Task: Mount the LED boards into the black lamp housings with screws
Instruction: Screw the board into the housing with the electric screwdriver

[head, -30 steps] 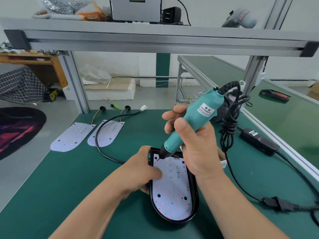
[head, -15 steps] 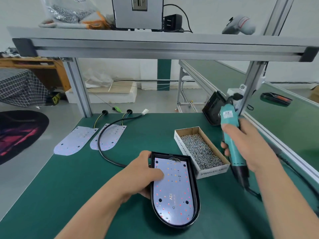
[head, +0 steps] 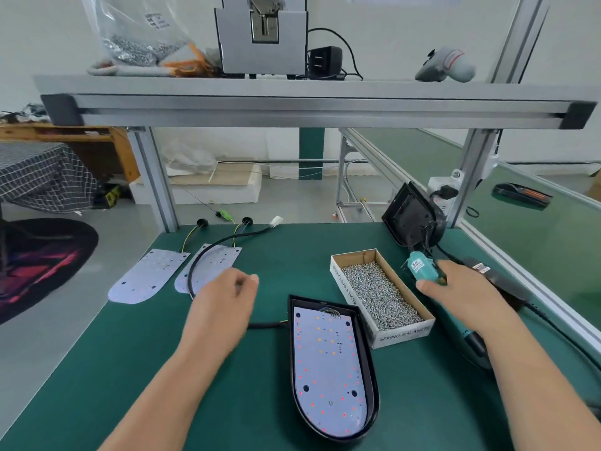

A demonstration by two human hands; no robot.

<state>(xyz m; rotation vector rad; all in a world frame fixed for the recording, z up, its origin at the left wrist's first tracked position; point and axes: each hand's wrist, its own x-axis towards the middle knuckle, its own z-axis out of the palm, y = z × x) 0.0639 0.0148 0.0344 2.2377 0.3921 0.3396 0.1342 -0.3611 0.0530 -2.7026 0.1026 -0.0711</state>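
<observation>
Nearby, cardboard box (head: 403, 335) holds screws (head: 377, 294); housing (head: 368, 369) holds LED board (head: 325, 369).

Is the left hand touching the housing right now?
No: the left hand is off to the left of the housing, with green mat showing between them.

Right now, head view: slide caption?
Right hand grips the screwdriver beside the screw box; left hand open, clear of the housing.

Black lamp housing (head: 372, 398) flat on the desk (head: 97, 369), white LED board (head: 325, 366) seated inside. Two loose boards (head: 148, 276) (head: 218, 261) lie left; a second housing (head: 410, 216), seemingly empty, leans beyond the screw box (head: 403, 334).
</observation>
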